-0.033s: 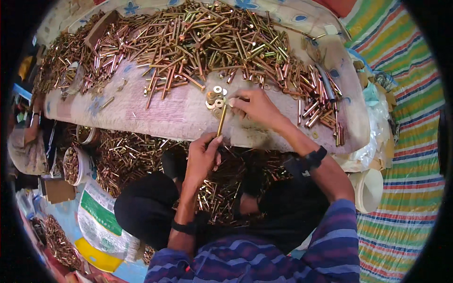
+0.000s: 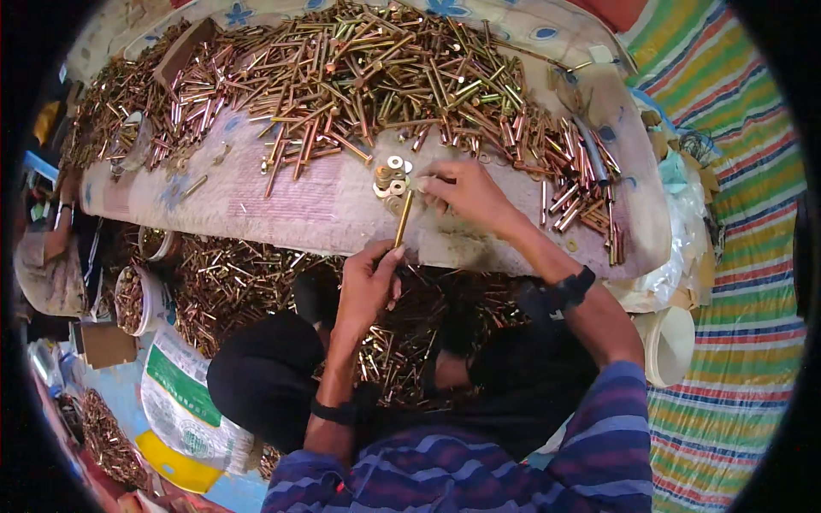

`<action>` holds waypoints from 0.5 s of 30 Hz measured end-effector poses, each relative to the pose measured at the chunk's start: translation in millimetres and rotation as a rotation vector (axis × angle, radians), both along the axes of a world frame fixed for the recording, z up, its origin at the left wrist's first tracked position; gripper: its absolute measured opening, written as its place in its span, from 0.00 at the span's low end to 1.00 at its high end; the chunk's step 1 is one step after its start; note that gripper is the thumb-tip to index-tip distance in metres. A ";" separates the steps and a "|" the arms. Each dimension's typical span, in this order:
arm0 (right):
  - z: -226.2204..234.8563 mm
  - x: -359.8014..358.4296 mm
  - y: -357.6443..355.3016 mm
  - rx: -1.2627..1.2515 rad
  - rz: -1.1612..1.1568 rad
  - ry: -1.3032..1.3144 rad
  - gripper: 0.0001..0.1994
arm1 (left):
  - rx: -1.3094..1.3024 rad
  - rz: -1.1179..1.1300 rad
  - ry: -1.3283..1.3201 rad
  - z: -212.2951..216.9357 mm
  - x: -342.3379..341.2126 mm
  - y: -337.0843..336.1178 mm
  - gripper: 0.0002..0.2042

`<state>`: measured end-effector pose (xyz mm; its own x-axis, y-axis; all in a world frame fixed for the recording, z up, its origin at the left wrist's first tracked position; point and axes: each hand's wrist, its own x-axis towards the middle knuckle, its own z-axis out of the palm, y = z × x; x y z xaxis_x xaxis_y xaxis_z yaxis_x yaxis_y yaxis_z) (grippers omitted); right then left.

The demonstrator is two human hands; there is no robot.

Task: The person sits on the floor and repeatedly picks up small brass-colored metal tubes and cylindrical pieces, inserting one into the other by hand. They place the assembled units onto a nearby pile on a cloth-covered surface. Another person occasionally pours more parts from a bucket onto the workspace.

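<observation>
White plastic forms a tub (image 2: 157, 309) of metal pieces, well left of the left hand (image 2: 364, 280), which grips a golden bolt (image 2: 404, 217) by its near end, the shaft slanting up and away. Flat washers (image 2: 390, 181) lie on the cloth-covered counter (image 2: 333, 224) beyond that hand. Beside the bolt's upper tip, the right hand (image 2: 469, 197) bunches its fingertips; whether they pinch anything, I cannot tell. Loose bolts (image 2: 564, 200) lie to its right.

I get fairly bright, even light, glints on the bolts (image 2: 410, 77) along the far edge of the bench (image 2: 299, 209), deep shadow below its near edge, and fisheye bending of the striped tarp (image 2: 727, 256).
</observation>
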<state>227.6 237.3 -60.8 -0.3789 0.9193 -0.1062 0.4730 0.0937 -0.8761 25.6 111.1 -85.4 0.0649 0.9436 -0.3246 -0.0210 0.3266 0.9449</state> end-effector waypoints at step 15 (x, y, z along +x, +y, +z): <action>26.3 38.5 -51.2 -0.343 -0.098 0.406 0.13 | 0.086 -0.078 0.197 2.4 10.0 -4.8 0.12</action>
<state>266.1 186.1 -34.5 -0.3660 0.8907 -0.2696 0.0824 -0.2576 -0.9627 35.6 106.3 -83.1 0.0819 0.9629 -0.2572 0.1884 0.2384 0.9527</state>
